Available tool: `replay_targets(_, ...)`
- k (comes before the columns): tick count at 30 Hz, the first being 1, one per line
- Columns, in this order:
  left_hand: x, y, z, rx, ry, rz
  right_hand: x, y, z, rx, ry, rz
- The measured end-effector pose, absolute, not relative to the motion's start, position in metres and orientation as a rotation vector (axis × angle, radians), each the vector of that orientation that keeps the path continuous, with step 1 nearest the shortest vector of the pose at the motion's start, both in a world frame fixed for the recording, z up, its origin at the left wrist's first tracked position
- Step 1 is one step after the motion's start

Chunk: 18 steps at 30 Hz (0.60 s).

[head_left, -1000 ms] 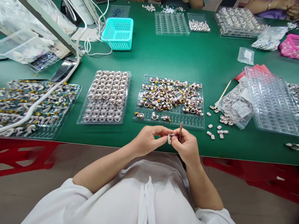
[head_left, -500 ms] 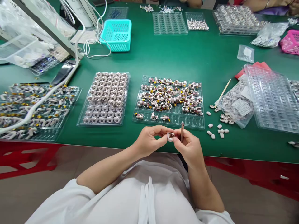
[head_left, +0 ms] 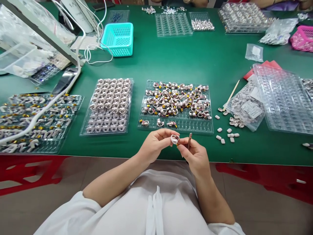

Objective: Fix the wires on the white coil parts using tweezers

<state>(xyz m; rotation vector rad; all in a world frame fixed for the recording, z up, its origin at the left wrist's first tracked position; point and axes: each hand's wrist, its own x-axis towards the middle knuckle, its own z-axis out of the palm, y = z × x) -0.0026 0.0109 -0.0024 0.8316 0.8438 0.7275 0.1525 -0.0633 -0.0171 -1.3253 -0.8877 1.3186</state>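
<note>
Between the thumb and finger of my left hand (head_left: 156,143) is a small white curved earbud part (head_left: 174,139), with dark and yellow bits inside it. My right hand (head_left: 194,155) pinches at the right side of the same part. Tweezers (head_left: 189,141) stick up from the right hand's fingers, their lower end hidden in the palm. Just beyond both hands lies a clear tray (head_left: 190,125) heaped with similar curved parts with yellow tabs. Loose white oval covers (head_left: 232,139) are scattered right of my right hand.
A tray of white pieces in rows (head_left: 82,132) stands to the left, with another tray of curved parts (head_left: 49,145) beyond a white cable (head_left: 31,124). To the right are a bag of covers (head_left: 251,109), a wooden stick (head_left: 231,94) and clear trays (head_left: 281,98). A turquoise basket (head_left: 119,50) sits farther back.
Both hands have shifted slightly left with the earbud part, which is turned so its opening shows more. The tweezers lean a little more. The view has tilted slightly.
</note>
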Motion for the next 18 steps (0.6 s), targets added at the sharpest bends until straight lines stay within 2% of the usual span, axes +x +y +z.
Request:
replay_targets(9, -0.003, 0.005, -0.001, 1.002, 0.914, 0.788, 0.152, -0.053, -0.027, -1.133, -0.632, 1.631)
replay_targets(12, -0.003, 0.003, 0.000, 1.077, 0.916, 0.836, 0.148, -0.055, -0.026, -1.125, -0.652, 1.588)
replay_targets(18, -0.002, -0.002, -0.003, 1.165, 0.925, 0.878, 0.142, -0.066, -0.023, -1.215, -0.832, 1.300)
